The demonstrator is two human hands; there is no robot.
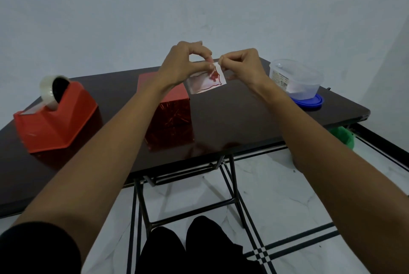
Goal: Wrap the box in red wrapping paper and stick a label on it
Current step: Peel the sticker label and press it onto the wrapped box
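Item: label [207,82], held in the air over the table [254,118], just beside the red-wrapped box [168,114].
Left hand [179,63] and right hand [245,65] each pinch the label's upper corner between thumb and forefinger, so that corner is hidden. Its red print is blurred and unreadable. The box stands on the table, partly behind the left forearm. The sticker text on the clear container [295,79] is too small to read. A tape dispenser [55,118] stands at left.

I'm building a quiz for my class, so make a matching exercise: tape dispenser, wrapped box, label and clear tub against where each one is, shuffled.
1 tape dispenser
2 wrapped box
3 label
4 clear tub

A pinched by left hand and right hand
B on blue lid, right end of table
C left end
D mid-table

Pairs: 1-C, 2-D, 3-A, 4-B
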